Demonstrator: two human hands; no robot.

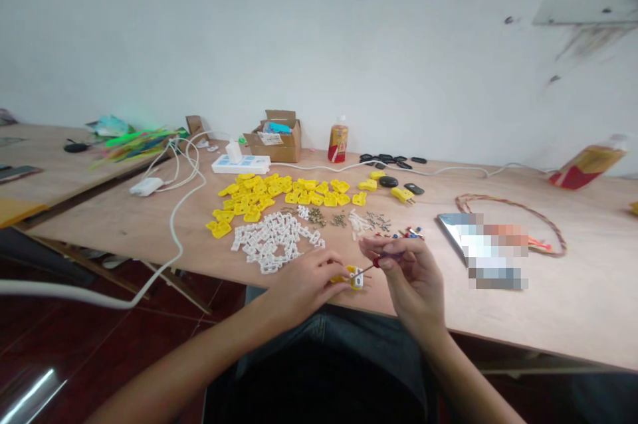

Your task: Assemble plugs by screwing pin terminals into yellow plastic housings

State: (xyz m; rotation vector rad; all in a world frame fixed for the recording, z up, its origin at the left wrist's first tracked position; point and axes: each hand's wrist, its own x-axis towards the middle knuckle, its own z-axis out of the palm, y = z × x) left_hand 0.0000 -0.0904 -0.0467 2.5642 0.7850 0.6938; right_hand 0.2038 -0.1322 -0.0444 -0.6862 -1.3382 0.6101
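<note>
Both hands are raised close together over the front edge of the table. The left hand (pixel 302 286) curls its fingers around a small yellow plastic plug body with a white insert (pixel 355 278), gripping it from the side. The right hand (pixel 411 281) pinches a slim screwdriver with a red grip (pixel 377 262) between thumb and fingertips, and its thin metal shaft reaches across to the plug body.

Beyond them, on a pale plywood table (pixel 573 291), lies a wide spread of bright yellow plastic plug shells (pixel 259 195), with a heap of white plastic connector strips (pixel 269 241) on the near side of it. To the right of that heap are small piles of brass screws (pixel 316 216) and a cluster of tiny red and blue pieces (pixel 411 233), just above the right hand. A yellow plug with metal prongs (pixel 403 195) lies near flat black pieces (pixel 391 159). Farther back stand a white power strip (pixel 240 164), a brown cardboard box (pixel 279 141) and an amber plastic bottle with a red label (pixel 337 140). A loop of braided multicoloured wire (pixel 513 218) lies at the right, beside a flat reflective object (pixel 478 248) too pixelated to identify.
</note>
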